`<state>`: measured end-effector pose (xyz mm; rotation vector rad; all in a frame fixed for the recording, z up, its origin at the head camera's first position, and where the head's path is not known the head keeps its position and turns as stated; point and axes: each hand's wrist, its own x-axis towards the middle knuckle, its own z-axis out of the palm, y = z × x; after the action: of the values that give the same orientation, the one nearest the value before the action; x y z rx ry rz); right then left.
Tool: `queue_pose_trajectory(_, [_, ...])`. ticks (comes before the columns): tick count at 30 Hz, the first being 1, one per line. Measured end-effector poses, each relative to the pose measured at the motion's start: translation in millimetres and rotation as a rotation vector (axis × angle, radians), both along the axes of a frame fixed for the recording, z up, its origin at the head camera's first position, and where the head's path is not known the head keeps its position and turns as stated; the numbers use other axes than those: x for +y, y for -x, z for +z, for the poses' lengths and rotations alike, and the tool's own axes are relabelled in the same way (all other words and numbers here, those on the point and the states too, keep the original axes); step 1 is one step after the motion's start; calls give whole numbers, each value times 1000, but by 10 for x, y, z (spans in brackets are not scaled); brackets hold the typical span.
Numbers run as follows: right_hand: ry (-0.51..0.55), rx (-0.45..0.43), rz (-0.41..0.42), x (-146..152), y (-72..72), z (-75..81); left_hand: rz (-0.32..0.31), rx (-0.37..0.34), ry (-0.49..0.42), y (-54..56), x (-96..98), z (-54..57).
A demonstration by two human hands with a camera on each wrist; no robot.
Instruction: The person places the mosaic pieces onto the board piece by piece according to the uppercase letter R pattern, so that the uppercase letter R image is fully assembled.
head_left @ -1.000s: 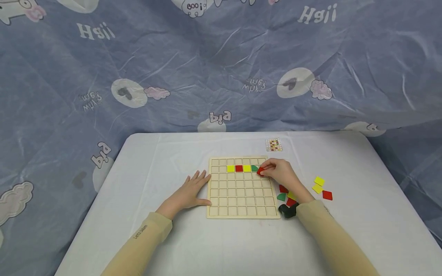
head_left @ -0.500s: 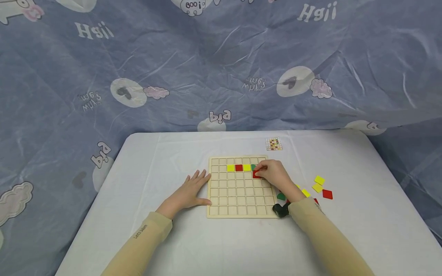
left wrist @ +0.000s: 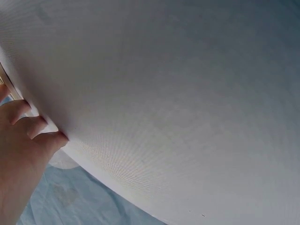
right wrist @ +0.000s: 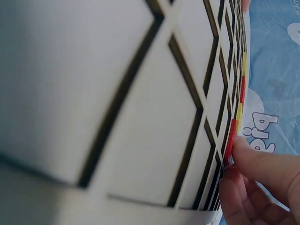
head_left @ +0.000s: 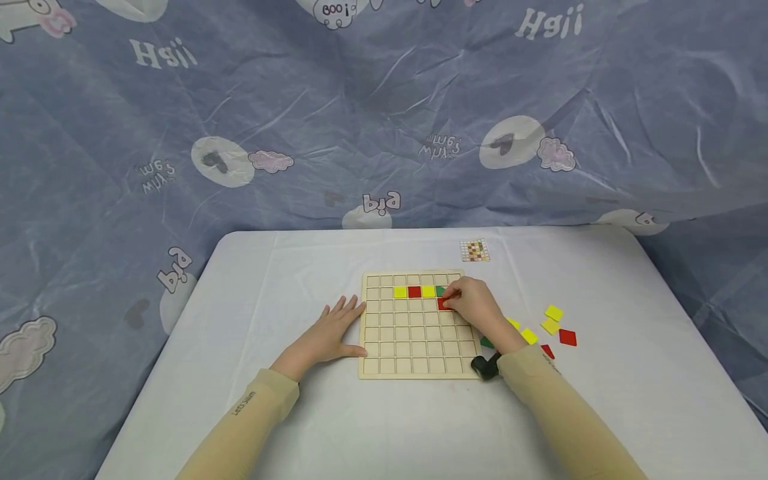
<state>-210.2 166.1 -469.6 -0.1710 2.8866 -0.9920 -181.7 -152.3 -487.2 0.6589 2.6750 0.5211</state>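
A wooden grid board (head_left: 403, 348) lies on the white table. My left hand (head_left: 327, 335) rests with spread fingers, index fingertip and thumb at the board's left edge; the left wrist view shows those fingers (left wrist: 33, 123) from the side. At the upper right of the grid, my right hand (head_left: 478, 305) pinches a red tile (head_left: 442, 304), partly hidden by the fingers. The right wrist view has this red tile (right wrist: 229, 142) between thumb and fingers, low at the grid. One row above sit a yellow tile (head_left: 400, 292), a red tile (head_left: 415, 292), another yellow one and a partly covered green piece (head_left: 441, 291).
Right of the board lie loose yellow tiles (head_left: 553, 313), red pieces (head_left: 567, 337) and a green piece (head_left: 487, 343), some hidden under the right forearm. A small pattern card (head_left: 475, 250) lies behind the board. A black device (head_left: 483, 367) sits by the right wrist, over the board's corner.
My right hand has moved slightly left with the red tile, from the right of the green piece to the cell row below it. The left hand has stayed put.
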Motion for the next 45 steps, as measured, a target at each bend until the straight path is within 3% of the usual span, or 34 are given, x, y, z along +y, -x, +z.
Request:
queue_pose_trajectory(7, [85,-49,-51,201,-20,120,-4,2,3,1,-3,-10])
queue_pose_trajectory(13, [87,-106,-99,505,-92,259,0,3,7,12,-14,-34])
queue_pose_trajectory(25, [29,-201,-106,1007,-365,73,3,-5,8,13,-4,-18])
queue_pose_trajectory(39, [-2,-192,-94,1056,-506,11,-1,3,11,23,-6,-30])
queue_pose_trajectory(45, [-12,-126,-53,958,-578,51,-5,-1,2,25,-6,-32])
